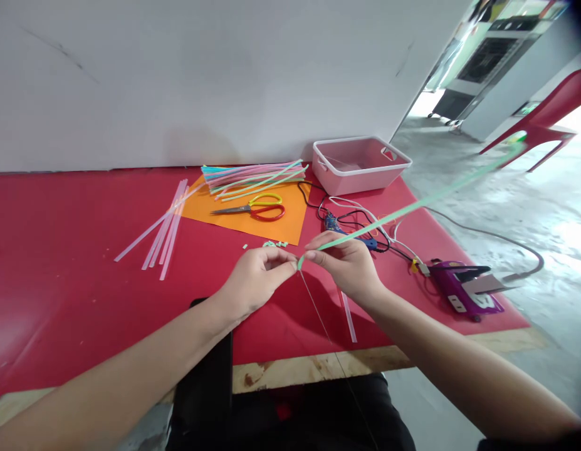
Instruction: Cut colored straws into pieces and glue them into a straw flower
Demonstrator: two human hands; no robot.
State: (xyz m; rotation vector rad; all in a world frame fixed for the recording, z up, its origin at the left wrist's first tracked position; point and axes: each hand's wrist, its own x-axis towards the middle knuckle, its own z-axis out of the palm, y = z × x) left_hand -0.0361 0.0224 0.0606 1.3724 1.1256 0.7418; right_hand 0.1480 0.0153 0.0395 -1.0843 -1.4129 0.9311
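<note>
Head view: the pale green strip [393, 216] is raised above the red tabletop [83, 269], its long free end rising to the right. My left grip [259, 272] is pinched at the strip's near end; my right grip [349, 263] is pinched on it just beside. A thin thread [315, 307] runs from that end down past the tabletop edge. Step in hand, as I judge it: the strip's end is being folded or fixed at the thread; further work there calls for a firm pinch and a controlled thread. Small green pieces [276, 243] lie just beyond my fingers, near an orange sheet [290, 228] bearing scissors [247, 208]. Behind, to the right, stands an open pink basket [363, 183]; something thin and translucent shows inside, not identifiable. Loose pink strips [165, 235] lie to the left.
</note>
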